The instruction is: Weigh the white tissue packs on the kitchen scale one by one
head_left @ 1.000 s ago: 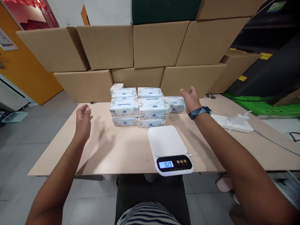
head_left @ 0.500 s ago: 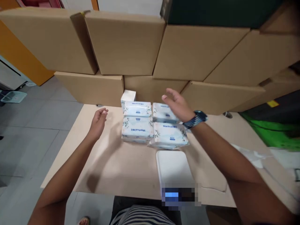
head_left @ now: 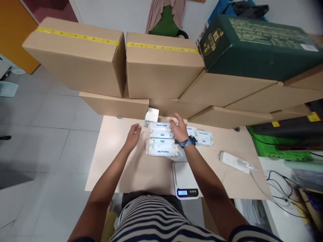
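Floral packs of tissues printed "Manhua" stand together on the table, including a front-left pack (head_left: pixel 161 148) and a back-left pack (head_left: pixel 160 130). My left hand (head_left: pixel 133 137) hovers left of them, holding nothing, fingers loosely bent. Over the right edge of the back-left pack is my right hand (head_left: pixel 179 130), thumb and fingers apart; whether it touches the pack I cannot tell. My right hand and wrist partly hide the packs on that side. Farther right lies another tissue pack (head_left: pixel 205 137). A white-topped pack (head_left: pixel 151 116) stands behind the left packs.
A white scale (head_left: pixel 184 174) with a lit display sits near the table's front edge. Cardboard boxes (head_left: pixel 164 79) form a wall behind the table, with a dark green box (head_left: pixel 262 50) on top. A white power strip (head_left: pixel 236 162) and its cable lie on the right.
Both hands have come closer together around the left tissue packs, the right hand shifting left from the right-hand packs. My view has shifted, showing more of the box tops and my striped shirt.
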Demonstrator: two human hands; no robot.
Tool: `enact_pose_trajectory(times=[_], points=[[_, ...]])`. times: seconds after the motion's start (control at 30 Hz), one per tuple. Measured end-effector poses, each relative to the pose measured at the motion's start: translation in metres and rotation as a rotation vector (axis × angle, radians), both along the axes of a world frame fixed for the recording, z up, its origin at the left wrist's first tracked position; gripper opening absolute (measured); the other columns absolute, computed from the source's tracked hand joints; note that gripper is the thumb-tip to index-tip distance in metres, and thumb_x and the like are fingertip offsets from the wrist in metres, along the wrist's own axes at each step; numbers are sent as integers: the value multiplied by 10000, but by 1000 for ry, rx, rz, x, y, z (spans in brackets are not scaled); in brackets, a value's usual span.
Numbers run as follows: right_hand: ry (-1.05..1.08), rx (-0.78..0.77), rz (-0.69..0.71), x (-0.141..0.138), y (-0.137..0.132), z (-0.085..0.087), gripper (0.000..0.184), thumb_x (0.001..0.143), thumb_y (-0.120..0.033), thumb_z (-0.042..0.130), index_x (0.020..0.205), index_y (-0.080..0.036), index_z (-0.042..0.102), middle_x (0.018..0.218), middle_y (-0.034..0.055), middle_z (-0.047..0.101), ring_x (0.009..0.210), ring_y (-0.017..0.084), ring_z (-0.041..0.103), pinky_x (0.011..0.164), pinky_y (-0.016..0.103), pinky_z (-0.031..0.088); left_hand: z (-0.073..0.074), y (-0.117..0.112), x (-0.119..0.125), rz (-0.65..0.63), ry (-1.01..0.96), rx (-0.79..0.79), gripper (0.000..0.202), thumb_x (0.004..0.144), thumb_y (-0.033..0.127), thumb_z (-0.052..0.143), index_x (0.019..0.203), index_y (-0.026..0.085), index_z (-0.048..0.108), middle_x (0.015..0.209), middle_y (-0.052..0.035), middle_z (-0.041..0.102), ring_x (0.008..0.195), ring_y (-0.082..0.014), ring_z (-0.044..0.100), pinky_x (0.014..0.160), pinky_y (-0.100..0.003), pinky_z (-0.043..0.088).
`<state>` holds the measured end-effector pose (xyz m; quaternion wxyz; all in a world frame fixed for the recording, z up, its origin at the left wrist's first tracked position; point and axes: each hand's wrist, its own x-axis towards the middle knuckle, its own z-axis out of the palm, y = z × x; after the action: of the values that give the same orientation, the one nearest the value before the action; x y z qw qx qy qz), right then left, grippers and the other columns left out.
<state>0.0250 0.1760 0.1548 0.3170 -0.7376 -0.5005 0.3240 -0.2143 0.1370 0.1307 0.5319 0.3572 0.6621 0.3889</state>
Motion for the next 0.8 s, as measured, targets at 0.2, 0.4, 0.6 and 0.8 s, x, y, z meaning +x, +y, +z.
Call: enact_pose_trajectory(times=[0.2,0.4,0.6,0.8], points=[[77,254,-54,69,-29,-15,709,844,-721,661,1354,-229,679,1528,152,656,1474,330,572,1319,594,318,-18,4,10,40,46,114,280,1016,369,554,1223,202,641,1424,-134,694,1364,-246,622,1208,-438,445],[164,665,-26,194,-50,-34,545,886,-621,736,1293,-260,699,1395,101,725,1357,275,672,1246,558,450,-62,22,3,79,63,561,393,978,571,636,1152,223,686,1266,-87,752,1170,-225,702,964,-355,557],[397,724,-144,249,-104,-89,508,825,-588,793,1212,-272,705,1330,67,755,1305,247,707,1173,500,526,-102,-1,35,340,-23,634,278,1072,467,517,1073,221,648,1245,-95,736,1047,-188,695,840,-307,543],[544,578,-258,244,-170,-138,496,778,-583,819,1165,-298,697,1356,52,733,1280,234,715,1186,485,520,-139,-79,58,440,-54,466,175,1035,352,523,977,219,621,1120,-71,720,923,-163,667,736,-256,489]])
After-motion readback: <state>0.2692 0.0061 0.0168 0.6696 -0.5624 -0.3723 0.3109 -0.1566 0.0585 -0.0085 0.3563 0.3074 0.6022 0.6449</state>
